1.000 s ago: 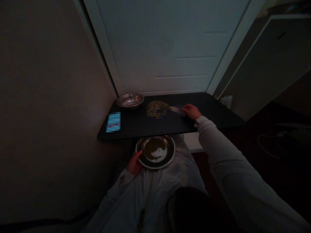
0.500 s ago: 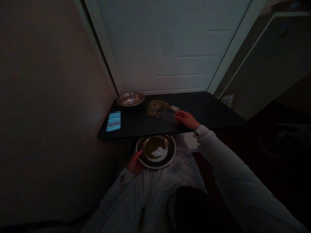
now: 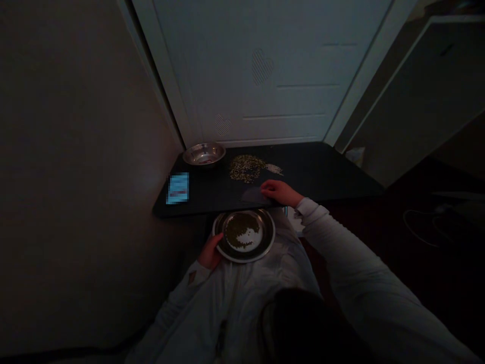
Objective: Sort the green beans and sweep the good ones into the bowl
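- The left hand (image 3: 210, 253) grips the left side of the lap bowl (image 3: 268, 235), thumb over the rim; the other fingers are hidden, so how they bear beneath I cannot tell. This grip probably steadies a bowl resting only on the legs.
- The lap bowl sits just beyond the near edge of the desk (image 3: 322, 174), apparently lower than its top, within easy reach of both arms. Green grains (image 3: 237, 230) lie mostly toward its far left side, perhaps because it tilts a little.
- The right hand (image 3: 282, 192) has its fingertips pressed together, pinching the right end of a thin see-through sheet (image 3: 253, 195). Held by one end, the sheet's other end is free, low over the desk near its near edge.
- A mixed heap (image 3: 246, 168) of grains spreads toward the desk's far edge, with a small pale pile (image 3: 274, 169) beside its right side, seemingly kept apart by kind.
- Another metal bowl (image 3: 204, 153) stands at the far left corner, and a pixelated blue rectangle (image 3: 178, 188) lies near the left edge, both out of the right hand's way.
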A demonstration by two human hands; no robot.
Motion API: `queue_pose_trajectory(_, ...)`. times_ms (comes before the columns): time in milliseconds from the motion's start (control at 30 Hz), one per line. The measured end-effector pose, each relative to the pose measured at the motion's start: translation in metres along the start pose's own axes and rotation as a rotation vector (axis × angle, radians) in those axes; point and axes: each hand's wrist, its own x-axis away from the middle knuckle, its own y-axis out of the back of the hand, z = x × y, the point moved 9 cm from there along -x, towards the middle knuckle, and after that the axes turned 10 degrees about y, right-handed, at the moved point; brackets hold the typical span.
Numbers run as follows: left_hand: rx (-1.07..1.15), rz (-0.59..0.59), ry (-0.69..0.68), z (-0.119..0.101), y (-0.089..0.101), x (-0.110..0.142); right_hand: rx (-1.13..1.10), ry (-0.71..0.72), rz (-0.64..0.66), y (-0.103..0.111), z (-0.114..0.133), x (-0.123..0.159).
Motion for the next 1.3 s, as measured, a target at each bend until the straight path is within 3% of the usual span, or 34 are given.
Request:
queue_pose_trajectory(467,-0.021,-0.067,0.018,0.001,0.005,-0.001,-0.014,0.02,0.099,-0.009,0.001,-0.002)
queue_pose_trajectory(667,-0.016,-0.035,0.003,0.0,-0.001,0.001,-0.031,0.048,0.101,-0.01,0.0,-0.002)
queue_pose_trajectory(933,-0.01,-0.062,0.007,-0.001,0.001,0.003,0.004,0.056,0.078,-0.008,0.004,0.001)
queue_pose_trajectory(1300,-0.053,0.018,-0.014,0.003,0.006,-0.007,0.051,0.099,-0.008,-0.01,0.01,0.001)
